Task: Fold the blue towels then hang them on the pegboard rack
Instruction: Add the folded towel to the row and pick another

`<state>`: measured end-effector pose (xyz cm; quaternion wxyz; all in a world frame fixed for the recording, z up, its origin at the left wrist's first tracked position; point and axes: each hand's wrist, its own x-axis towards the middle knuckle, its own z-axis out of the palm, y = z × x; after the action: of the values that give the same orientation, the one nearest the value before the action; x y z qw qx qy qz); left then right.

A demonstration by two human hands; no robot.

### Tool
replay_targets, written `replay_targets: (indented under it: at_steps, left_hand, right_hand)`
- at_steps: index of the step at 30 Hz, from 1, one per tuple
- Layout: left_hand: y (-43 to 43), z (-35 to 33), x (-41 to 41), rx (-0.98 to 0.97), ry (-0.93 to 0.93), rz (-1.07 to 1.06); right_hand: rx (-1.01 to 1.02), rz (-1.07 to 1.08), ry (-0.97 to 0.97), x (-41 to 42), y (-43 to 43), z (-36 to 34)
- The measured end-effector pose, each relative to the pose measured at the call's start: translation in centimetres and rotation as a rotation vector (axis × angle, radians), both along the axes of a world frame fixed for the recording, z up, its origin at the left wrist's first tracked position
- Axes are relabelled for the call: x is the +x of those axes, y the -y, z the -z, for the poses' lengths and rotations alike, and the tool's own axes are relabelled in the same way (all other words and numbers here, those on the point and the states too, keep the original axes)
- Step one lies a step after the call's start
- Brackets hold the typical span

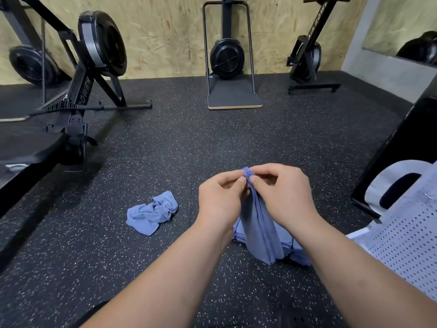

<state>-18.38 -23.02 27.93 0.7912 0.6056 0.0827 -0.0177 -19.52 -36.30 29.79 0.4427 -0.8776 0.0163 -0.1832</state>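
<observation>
A blue towel hangs in long folds from both my hands above the speckled black floor. My left hand and my right hand pinch its bunched top edge together, fingertips meeting. Under the hanging towel, a flat pile of blue towels lies on the floor, mostly hidden by my right forearm. To the left, another blue towel lies crumpled on the floor by itself. No pegboard rack is clearly in view.
A rowing machine fills the left side. Two more fan machines stand against the plywood wall. A white perforated chair stands at the right, with a black panel behind it.
</observation>
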Motion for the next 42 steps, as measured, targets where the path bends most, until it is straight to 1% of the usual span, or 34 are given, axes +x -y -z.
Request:
replay_targets:
  at_steps: [2,9,11,13,15,16,18,20,22,25,28,35,38,40,42]
  left_hand:
    - [0.0,-0.2,-0.1,-0.01,0.017,0.028]
    - [0.2,-1.1,-1.2,-0.1,0.021,0.106]
    - [0.1,-1.4,-1.1,-0.089,0.044,0.144]
    - [-0.4,-1.6,-0.4,0.015,0.083,0.183]
    - [-1.4,-1.4,0.7,0.175,0.127,0.197]
    - [-2.0,-1.0,1.3,0.287,0.154,0.187]
    - [-3.4,-0.1,2.3,0.574,0.219,0.18]
    - [-4.2,0.5,2.5,0.831,0.267,0.228]
    - [-4.4,0.6,2.2,0.992,0.313,0.296]
    - [-4.2,0.9,1.8,1.084,0.405,0.312]
    - [-3.9,1.2,1.7,1.114,0.467,0.257]
    - [-3.4,1.5,1.5,1.154,0.577,0.316]
    - [-3.4,1.9,1.5,1.287,0.614,0.303]
    - [-3.6,2.1,1.7,1.432,0.583,0.3]
    - [-4.0,2.0,2.2,1.531,0.579,0.242]
  right_hand:
    - [-0.048,0.004,0.019,0.0,0.1,-0.1]
    - [-0.069,0.008,0.089,-0.1,0.0,0.6]
    - [-0.08,0.03,0.103,0.2,0.4,0.5]
    - [-0.076,0.038,0.081,0.7,1.2,0.2]
    - [-0.043,0.043,0.042,1.1,2.2,-0.2]
    - [-0.023,0.05,0.03,1.2,2.8,-0.4]
    - [0.016,0.057,0.019,1.4,3.8,-0.6]
    - [0.046,0.045,0.022,1.4,4.6,-0.8]
    - [0.062,0.044,0.031,1.4,5.1,-1.0]
    - [0.051,0.057,0.057,1.3,5.5,-1.1]
    - [0.048,0.069,0.071,1.4,5.9,-1.2]
    - [0.066,0.101,0.085,1.4,6.2,-1.4]
    - [0.079,0.107,0.093,1.5,6.3,-1.4]
    - [0.076,0.12,0.099,1.6,6.4,-1.6]
    - [0.056,0.131,0.098,1.6,6.7,-1.7]
